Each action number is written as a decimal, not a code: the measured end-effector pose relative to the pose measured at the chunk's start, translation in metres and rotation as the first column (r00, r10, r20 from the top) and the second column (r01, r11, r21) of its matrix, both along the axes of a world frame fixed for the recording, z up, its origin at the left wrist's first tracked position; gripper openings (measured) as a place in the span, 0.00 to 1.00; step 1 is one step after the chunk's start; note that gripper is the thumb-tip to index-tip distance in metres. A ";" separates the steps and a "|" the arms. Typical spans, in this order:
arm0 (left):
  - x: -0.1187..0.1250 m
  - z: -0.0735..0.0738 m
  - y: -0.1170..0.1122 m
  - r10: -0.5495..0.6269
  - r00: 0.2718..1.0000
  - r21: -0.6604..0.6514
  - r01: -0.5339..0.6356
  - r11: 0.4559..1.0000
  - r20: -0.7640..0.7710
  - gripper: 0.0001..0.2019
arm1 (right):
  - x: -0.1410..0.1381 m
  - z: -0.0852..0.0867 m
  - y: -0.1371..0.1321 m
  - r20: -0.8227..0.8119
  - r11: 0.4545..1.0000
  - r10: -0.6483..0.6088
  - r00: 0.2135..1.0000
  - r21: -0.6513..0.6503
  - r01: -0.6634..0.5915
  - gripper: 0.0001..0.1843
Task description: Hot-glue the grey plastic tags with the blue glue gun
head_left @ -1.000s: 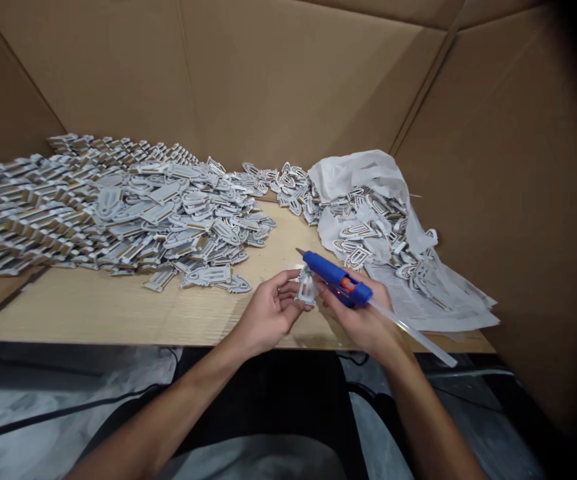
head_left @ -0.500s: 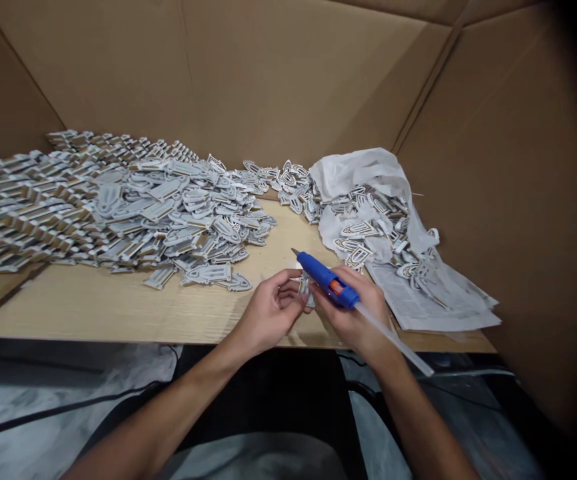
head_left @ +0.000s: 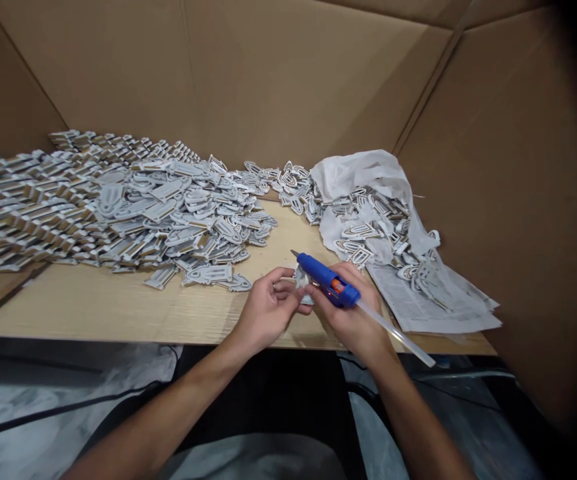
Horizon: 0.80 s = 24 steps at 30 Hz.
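My right hand [head_left: 353,320] grips a blue glue gun [head_left: 326,278] with an orange trigger; its nozzle points up and left, and a clear glue stick [head_left: 398,335] juts out behind. My left hand [head_left: 266,310] is closed in a pinch on a small grey cut-out piece [head_left: 302,288], held between both hands just above the near edge of the wooden board [head_left: 118,307]. My right fingers also touch that piece. Most of the piece is hidden by fingers and the gun.
A wide heap of grey cut-out pieces [head_left: 118,207] covers the board's left and back. More pieces lie on crumpled white paper [head_left: 368,200] and a printed sheet [head_left: 418,300] at right. Brown cardboard walls [head_left: 278,73] stand behind and to the right. A cable [head_left: 43,413] runs below.
The glue gun has swung a little left and lower, with its stick angled more downward. Both hands have closed in tighter on the small piece.
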<state>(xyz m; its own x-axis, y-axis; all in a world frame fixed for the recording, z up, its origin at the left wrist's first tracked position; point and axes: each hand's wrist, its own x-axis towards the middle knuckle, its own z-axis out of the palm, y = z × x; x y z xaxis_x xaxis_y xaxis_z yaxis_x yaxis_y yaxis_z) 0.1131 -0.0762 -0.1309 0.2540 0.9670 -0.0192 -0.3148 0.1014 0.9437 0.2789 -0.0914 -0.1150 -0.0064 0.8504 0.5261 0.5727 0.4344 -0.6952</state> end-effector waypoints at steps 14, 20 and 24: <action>0.000 0.008 -0.001 0.136 0.983 -0.101 -0.124 0.987 0.120 0.29 | 0.037 0.020 -0.010 -0.063 0.933 0.102 0.993 -0.339 -0.118 0.19; 0.002 0.007 -0.002 0.135 0.982 -0.101 -0.122 0.987 0.135 0.27 | 0.042 0.014 -0.007 0.057 0.946 0.156 0.986 -0.296 -0.132 0.17; 0.002 0.007 -0.002 0.122 0.985 -0.093 -0.111 0.989 0.121 0.26 | 0.038 0.015 -0.006 0.086 0.947 0.166 0.982 -0.293 -0.134 0.18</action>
